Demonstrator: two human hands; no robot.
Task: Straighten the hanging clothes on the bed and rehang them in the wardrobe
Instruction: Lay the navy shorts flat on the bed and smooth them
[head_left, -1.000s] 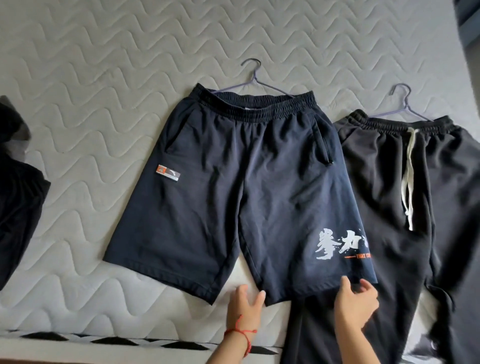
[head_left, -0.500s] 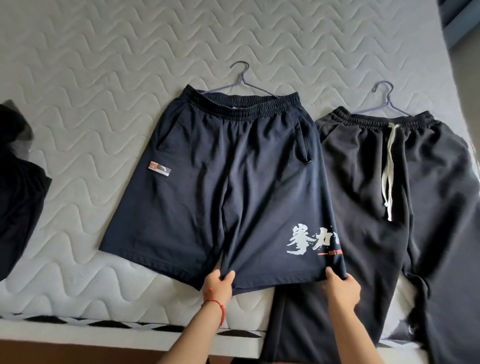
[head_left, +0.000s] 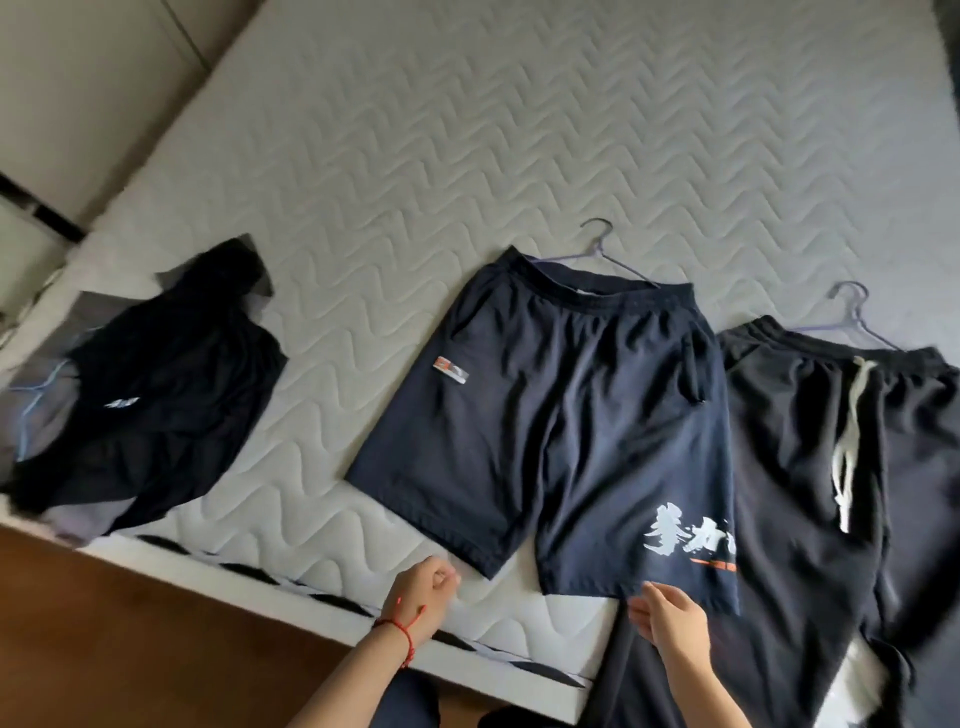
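Navy shorts (head_left: 566, 431) lie flat at the centre of the frame on the quilted mattress (head_left: 519, 130), their hanger (head_left: 605, 249) poking out above the waistband. Black trousers (head_left: 831, 493) with a white drawstring lie just to the right, touching them, on a second hanger (head_left: 852, 312). At lower centre, the left hand (head_left: 421, 597) hovers off the hem, fingers loosely curled, holding nothing. The right hand (head_left: 670, 623) sits at the right leg's hem, fingers relaxed and spread. A crumpled black garment (head_left: 156, 395) lies at middle left
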